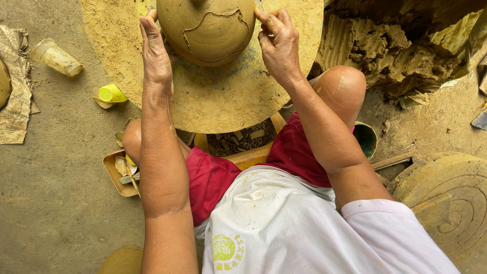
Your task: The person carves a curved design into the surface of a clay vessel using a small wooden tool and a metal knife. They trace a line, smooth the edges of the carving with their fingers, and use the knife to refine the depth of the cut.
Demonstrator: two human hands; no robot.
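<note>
1. A rounded clay pot (205,28) was seen standing on a round, clay-dusted wheel (213,104), at the top centre of the head view, between the two hands.
2. The pot was set upright, its long axis vertical and pointing up toward the camera; the top was cut off by the upper edge of the picture. A raised, jagged seam of added clay was seen across the side facing the person.
3. The left hand (154,56) was laid flat against the pot's left flank, fingers straight, held close together and pointed away from the person; nothing was gripped in it.
4. The right hand (279,48) was placed at the pot's right flank, fingers curled and pinched narrow, the fingertips (261,18) touching the wall near its upper part. Whether a bit of clay was held in the pinch could not be told.
5. The pot thus lay just inside both sets of fingers, touched on either side.
6. A heap of raw clay (401,50) was seen to the right, a plastic cup (56,57) and a small yellow cup (111,94) on the ground to the left.
</note>
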